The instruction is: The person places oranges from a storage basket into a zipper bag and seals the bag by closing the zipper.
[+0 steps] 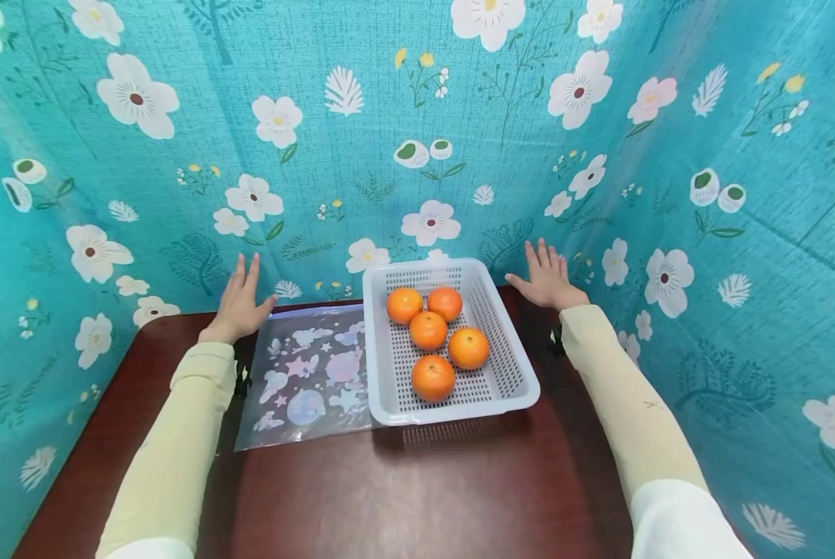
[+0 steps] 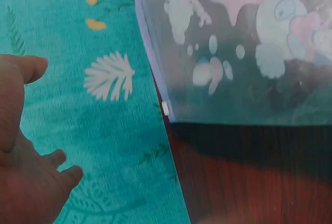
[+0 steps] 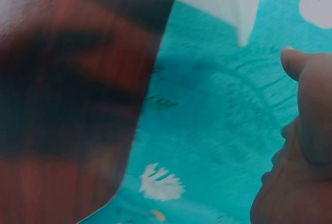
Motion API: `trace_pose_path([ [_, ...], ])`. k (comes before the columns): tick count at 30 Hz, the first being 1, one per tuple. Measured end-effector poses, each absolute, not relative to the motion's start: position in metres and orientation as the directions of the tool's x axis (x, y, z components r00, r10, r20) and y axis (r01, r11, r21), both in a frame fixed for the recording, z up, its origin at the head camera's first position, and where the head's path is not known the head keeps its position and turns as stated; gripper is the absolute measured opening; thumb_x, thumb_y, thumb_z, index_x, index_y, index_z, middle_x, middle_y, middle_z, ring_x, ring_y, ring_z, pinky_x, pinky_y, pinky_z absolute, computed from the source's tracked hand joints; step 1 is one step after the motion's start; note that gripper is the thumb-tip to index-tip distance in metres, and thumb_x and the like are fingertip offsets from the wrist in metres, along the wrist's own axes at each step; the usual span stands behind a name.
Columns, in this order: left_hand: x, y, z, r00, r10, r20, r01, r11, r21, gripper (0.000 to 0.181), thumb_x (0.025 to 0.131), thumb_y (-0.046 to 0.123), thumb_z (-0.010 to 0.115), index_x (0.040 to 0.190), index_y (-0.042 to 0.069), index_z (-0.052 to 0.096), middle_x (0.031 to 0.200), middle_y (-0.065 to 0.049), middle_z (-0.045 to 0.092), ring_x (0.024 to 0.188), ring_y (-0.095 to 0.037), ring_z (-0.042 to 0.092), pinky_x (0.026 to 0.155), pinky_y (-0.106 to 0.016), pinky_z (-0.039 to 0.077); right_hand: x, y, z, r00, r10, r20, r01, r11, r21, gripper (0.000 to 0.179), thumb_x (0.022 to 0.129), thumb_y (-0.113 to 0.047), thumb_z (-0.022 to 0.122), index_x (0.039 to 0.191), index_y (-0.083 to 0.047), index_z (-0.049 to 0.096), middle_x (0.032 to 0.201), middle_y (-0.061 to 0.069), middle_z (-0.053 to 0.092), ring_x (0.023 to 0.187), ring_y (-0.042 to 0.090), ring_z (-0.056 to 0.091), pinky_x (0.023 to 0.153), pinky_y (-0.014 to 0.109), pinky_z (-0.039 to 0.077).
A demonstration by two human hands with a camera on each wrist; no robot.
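Note:
My left hand (image 1: 238,304) is stretched out at the table's far left, fingers straight and holding nothing. Just right of it lies a clear zip bag (image 1: 263,411) printed with pastel animals and stars, its zip edge along the far side. A white plastic basket (image 1: 522,380) stands on the table, overlapping the bag's right edge in the head view. Several oranges (image 1: 433,378) sit inside it. To the basket's right, my right hand (image 1: 547,281) is spread with fingers straight and nothing in it. The left wrist view shows the bag's zip corner (image 2: 165,109) close to the left hand.
The dark red wooden table (image 1: 417,489) has a rounded far edge. A teal flowered cloth (image 1: 361,155) hangs behind it and along both sides, close beyond the fingertips.

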State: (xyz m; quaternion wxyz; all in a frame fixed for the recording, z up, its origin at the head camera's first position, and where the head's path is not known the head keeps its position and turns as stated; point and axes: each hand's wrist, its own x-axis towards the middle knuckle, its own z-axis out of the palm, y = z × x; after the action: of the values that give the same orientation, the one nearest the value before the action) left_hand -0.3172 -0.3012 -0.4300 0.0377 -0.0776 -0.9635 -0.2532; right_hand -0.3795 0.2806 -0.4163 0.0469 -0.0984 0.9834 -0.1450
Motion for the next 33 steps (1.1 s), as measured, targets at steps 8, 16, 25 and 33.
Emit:
trace_pose_path([
  [8,-0.314,-0.283,-0.448,-0.981,0.192,-0.005,0.161,0.835,0.527,0.083,0.101,0.020,0.059,0.162,-0.001,0.006,0.160,-0.039,0.006,0.143,-0.060,0.022,0.112,-0.071,0.027,-0.373,0.244,-0.391,-0.947,-0.320,-0.009,-0.301,0.900,-0.315,0.084,0.105,-0.050,0.044,0.163,-0.003,0.004,0.168,0.025,-0.012,0.153,0.051,-0.006,0.120,0.067,-0.002],
  [16,-0.303,-0.263,-0.475,-0.963,0.223,-0.150,0.135,0.883,0.450,0.073,0.098,0.020,0.062,0.151,-0.016,0.027,0.148,-0.044,0.019,0.128,-0.059,0.044,0.104,-0.066,0.042,-0.354,0.190,-0.367,-0.905,-0.424,0.031,-0.413,0.858,-0.307,0.076,0.105,-0.045,0.049,0.162,-0.005,0.018,0.169,0.024,0.001,0.154,0.049,0.006,0.122,0.065,0.009],
  [25,-0.298,-0.251,-0.498,-0.919,0.188,-0.347,0.062,0.937,0.344,0.086,0.098,0.034,0.062,0.154,-0.015,0.019,0.159,-0.043,0.004,0.146,-0.062,0.009,0.113,-0.073,0.023,-0.330,0.132,-0.369,-0.813,-0.581,-0.031,-0.551,0.787,-0.278,0.074,0.105,-0.048,0.047,0.162,-0.009,0.022,0.170,0.020,0.008,0.156,0.043,0.009,0.124,0.059,0.010],
  [33,-0.295,-0.248,-0.493,-0.915,0.229,-0.332,0.133,0.948,0.288,0.052,0.095,0.027,0.070,0.127,-0.011,0.057,0.122,-0.033,0.059,0.106,-0.043,0.061,0.089,-0.052,0.054,-0.307,0.081,-0.383,-0.724,-0.679,-0.125,-0.653,0.732,-0.192,0.073,0.105,-0.050,0.048,0.161,-0.008,0.028,0.169,0.017,0.018,0.157,0.035,0.014,0.126,0.050,0.012],
])
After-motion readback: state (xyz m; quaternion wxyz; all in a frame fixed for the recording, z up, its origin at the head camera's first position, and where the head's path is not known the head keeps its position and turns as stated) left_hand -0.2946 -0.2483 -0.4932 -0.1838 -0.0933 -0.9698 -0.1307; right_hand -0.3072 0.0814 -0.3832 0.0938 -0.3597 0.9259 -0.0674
